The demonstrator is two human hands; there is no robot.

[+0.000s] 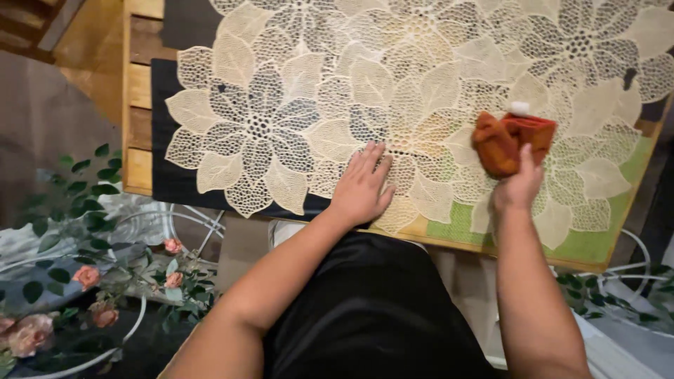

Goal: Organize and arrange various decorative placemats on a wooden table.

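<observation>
Left hand (363,186) lies flat, fingers spread, palm down on the lace mat (281,112). Right hand (519,186) clenches an orange cloth (509,140), pressed to the mat at 3 o'clock of the left hand. Table (137,91) edge shows at 9 o'clock; pink roses (88,277) at 7 o'clock.

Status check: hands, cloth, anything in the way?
Left hand flat, open on the cream lace floral placemat. Right hand gripping the orange cloth on the mat. Small white object just past the cloth; otherwise nothing in the way.
</observation>
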